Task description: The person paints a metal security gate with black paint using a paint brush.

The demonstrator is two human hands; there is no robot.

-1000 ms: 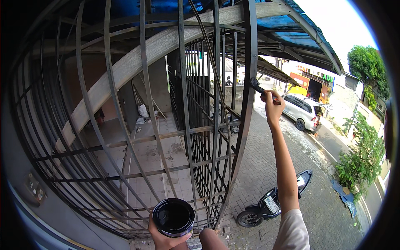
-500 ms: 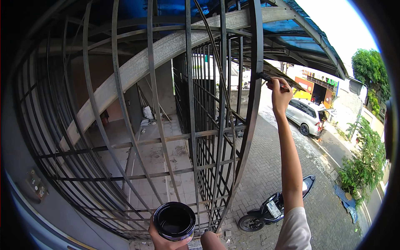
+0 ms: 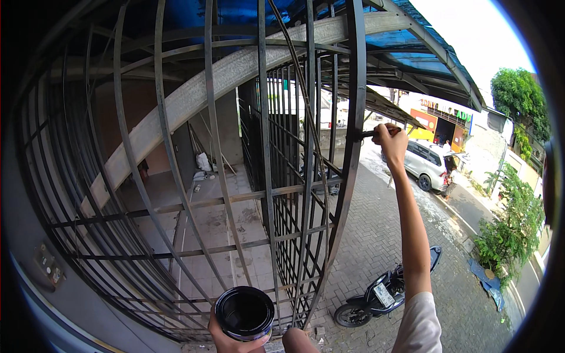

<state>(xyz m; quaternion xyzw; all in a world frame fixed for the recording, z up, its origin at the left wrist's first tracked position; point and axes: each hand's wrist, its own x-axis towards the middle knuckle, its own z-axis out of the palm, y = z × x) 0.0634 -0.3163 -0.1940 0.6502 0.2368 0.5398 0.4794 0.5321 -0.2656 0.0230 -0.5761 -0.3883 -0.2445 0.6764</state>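
Note:
My left hand (image 3: 222,337) is wrapped round an open can of black paint (image 3: 244,313) at the bottom of the view. The paint inside looks dark and glossy. With my right arm stretched out, my right hand (image 3: 391,145) grips a dark paintbrush (image 3: 368,134) by its handle. Its bristle end touches the outer face of the thick corner post (image 3: 355,112) of a metal grille. Dark coating covers the post's upper part, while lower down it looks browner and duller. Fingers partly hide the brush handle.
Thin vertical bars (image 3: 263,117) and crossbars (image 3: 253,244) of the grille fill the left and middle. A pale beam (image 3: 200,94) runs diagonally behind them. Below right, a motorcycle (image 3: 376,294) stands on paving (image 3: 365,235). Farther off are a silver car (image 3: 425,165) and a shrub (image 3: 509,235).
My right hand and the brush have moved down along the corner post. The can in my left hand stays nearly where it was. The whole view has shifted slightly.

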